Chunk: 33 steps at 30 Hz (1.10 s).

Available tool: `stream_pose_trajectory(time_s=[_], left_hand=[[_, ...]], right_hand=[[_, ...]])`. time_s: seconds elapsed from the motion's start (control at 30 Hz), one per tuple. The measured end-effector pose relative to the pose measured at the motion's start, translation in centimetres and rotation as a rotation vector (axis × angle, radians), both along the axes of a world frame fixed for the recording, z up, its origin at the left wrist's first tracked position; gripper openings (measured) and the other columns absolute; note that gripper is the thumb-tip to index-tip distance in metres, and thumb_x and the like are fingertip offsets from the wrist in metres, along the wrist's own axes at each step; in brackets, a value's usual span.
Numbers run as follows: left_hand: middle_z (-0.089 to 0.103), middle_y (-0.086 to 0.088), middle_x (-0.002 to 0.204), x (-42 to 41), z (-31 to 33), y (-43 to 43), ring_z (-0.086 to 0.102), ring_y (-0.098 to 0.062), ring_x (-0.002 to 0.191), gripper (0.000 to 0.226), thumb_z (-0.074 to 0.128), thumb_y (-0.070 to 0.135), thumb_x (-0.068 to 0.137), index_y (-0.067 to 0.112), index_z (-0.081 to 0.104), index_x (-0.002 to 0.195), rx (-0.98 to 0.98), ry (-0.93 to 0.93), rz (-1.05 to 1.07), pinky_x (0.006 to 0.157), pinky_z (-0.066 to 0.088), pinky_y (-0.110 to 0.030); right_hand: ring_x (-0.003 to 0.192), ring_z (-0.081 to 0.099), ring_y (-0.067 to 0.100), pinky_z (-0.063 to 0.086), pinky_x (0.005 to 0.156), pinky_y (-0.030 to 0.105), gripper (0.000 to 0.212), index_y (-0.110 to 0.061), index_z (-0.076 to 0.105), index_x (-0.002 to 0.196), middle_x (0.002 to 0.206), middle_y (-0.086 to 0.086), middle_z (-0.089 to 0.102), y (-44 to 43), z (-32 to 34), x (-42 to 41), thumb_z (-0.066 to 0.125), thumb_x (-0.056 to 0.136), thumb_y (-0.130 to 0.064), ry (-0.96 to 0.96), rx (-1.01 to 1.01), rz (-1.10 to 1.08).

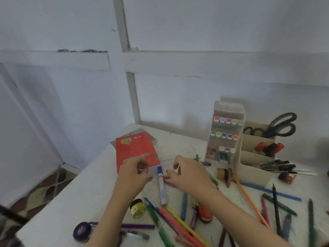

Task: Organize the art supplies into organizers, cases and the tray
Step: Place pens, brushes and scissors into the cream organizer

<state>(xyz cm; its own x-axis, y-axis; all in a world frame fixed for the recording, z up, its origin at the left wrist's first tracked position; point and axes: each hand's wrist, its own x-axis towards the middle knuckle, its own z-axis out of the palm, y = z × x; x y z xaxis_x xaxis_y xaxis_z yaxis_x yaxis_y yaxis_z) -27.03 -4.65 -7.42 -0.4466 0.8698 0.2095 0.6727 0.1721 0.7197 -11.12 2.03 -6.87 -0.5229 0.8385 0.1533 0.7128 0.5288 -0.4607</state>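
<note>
White-barrelled marker with a blue cap [161, 184]: lies flat on the white table [80, 202], between the two hands. Long axis runs near straight away from the person, leaning slightly left. Cap end points toward the wall, bare tail end toward the person.

A faint clear plastic piece [161, 164] spans the gap between the hands over the cap end. Blurred, so its shape is uncertain.

Left hand [134, 174]: just left of the cap, fingers curled inward at the clear piece's left edge. Cannot tell whether they grip it.

Right hand [188, 174]: just right of the marker, fingers bent, tips beside the barrel below the cap. Contact or grip cannot be told through the blur.

Flat red card pack [136, 151]: behind the left hand, near the table's far corner.

Small yellow-lidded paint jar [138, 208]: by the left forearm.

Loose coloured pencils and pens fan out near the marker's tail, among them a long yellow pencil [185, 225] and an orange pencil [249, 196].

Tall white tiered marker stand [225, 132]: right rear, rows of coloured caps facing forward.

Cream compartment organizer [249, 158]: just beside the stand. It holds black-handled scissors [282, 126] upright at the back and black pens [279, 166] at the front.
</note>
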Motion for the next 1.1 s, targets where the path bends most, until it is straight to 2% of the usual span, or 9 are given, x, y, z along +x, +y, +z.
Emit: stream_pose_trajectory(time_s=[0.13,0.23,0.4,0.53,0.6,0.73,0.83,0.93,1.1], left_hand=[[0.061,0.014,0.083,-1.1,-1.7,-2.8,0.056,0.003,0.076,0.020,0.060,0.002,0.086,0.022,0.062,0.087,-0.027,-0.067,0.060,0.059,0.040,-0.001],[0.062,0.014,0.083,-1.4,-2.3,-4.0,0.057,0.002,0.074,0.021,0.060,0.001,0.085,0.022,0.062,0.086,-0.036,-0.095,0.071,0.061,0.040,0.000],[0.065,0.009,0.084,-1.1,-2.4,-4.9,0.061,-0.003,0.076,0.021,0.059,0.007,0.089,0.028,0.060,0.084,-0.071,-0.164,0.061,0.058,0.043,-0.005],[0.068,0.007,0.086,0.5,-1.6,-4.1,0.065,-0.004,0.073,0.006,0.059,0.029,0.091,0.026,0.059,0.096,-0.038,-0.355,0.071,0.052,0.043,-0.009],[0.067,0.010,0.084,1.5,-1.1,-3.6,0.062,0.000,0.076,0.011,0.061,0.036,0.089,0.032,0.056,0.097,-0.021,-0.357,0.031,0.057,0.040,-0.011],[0.070,0.003,0.078,3.5,0.2,-2.6,0.065,-0.006,0.069,0.015,0.068,0.022,0.085,0.025,0.059,0.096,0.015,-0.395,-0.077,0.064,0.050,-0.019],[0.069,0.006,0.075,5.8,1.2,-2.0,0.064,-0.006,0.071,0.019,0.072,0.018,0.082,0.028,0.062,0.095,0.049,-0.343,-0.245,0.067,0.052,-0.020],[0.070,0.011,0.079,8.5,2.3,-1.6,0.064,-0.002,0.073,0.024,0.072,0.014,0.080,0.032,0.067,0.097,0.129,-0.258,-0.402,0.068,0.052,-0.018],[0.071,0.013,0.087,11.7,3.5,-0.2,0.065,-0.002,0.081,0.030,0.067,0.009,0.084,0.030,0.068,0.106,0.294,-0.283,-0.510,0.072,0.052,-0.016]], right_hand=[[0.091,0.058,0.023,0.035,0.081,0.037,0.036,-0.020,0.041,0.093,0.094,0.000,0.062,-1.8,-2.4,-2.8,0.047,0.087,-0.055,-0.182,-0.066,-0.003],[0.092,0.056,0.025,0.034,0.084,0.038,0.031,-0.018,0.043,0.097,0.093,0.003,0.057,-2.6,-2.7,-3.3,0.050,0.086,-0.045,-0.245,-0.087,-0.001],[0.070,0.048,0.016,0.034,0.070,0.030,0.011,-0.020,0.046,0.082,0.078,-0.005,0.051,-3.1,-1.2,-2.5,0.049,0.088,-0.029,-0.199,-0.161,-0.024],[0.060,0.048,0.009,0.037,0.050,0.023,0.020,-0.031,0.045,0.072,0.074,-0.007,0.054,-4.1,-0.1,-0.3,0.050,0.089,-0.023,-0.083,-0.325,-0.039],[0.067,0.056,0.010,0.044,0.053,0.022,0.009,-0.030,0.051,0.084,0.084,-0.007,0.059,-4.7,-0.1,1.1,0.052,0.089,-0.023,-0.008,-0.401,-0.025],[0.071,0.058,0.005,0.047,0.058,0.018,0.005,-0.027,0.052,0.090,0.088,-0.008,0.061,-5.6,0.1,3.7,0.056,0.087,-0.025,0.113,-0.458,0.026],[0.080,0.058,0.000,0.050,0.068,0.020,0.009,-0.034,0.051,0.094,0.090,-0.016,0.059,-5.9,0.8,5.5,0.058,0.088,-0.035,0.259,-0.342,0.044],[0.092,0.053,-0.004,0.047,0.080,0.019,0.019,-0.039,0.051,0.104,0.096,-0.021,0.058,-5.9,1.9,7.2,0.059,0.088,-0.034,0.289,-0.047,0.007],[0.082,0.056,-0.002,0.048,0.070,0.015,0.016,-0.036,0.054,0.099,0.084,-0.020,0.059,-4.9,4.3,10.7,0.061,0.086,-0.030,0.329,0.143,-0.061]])
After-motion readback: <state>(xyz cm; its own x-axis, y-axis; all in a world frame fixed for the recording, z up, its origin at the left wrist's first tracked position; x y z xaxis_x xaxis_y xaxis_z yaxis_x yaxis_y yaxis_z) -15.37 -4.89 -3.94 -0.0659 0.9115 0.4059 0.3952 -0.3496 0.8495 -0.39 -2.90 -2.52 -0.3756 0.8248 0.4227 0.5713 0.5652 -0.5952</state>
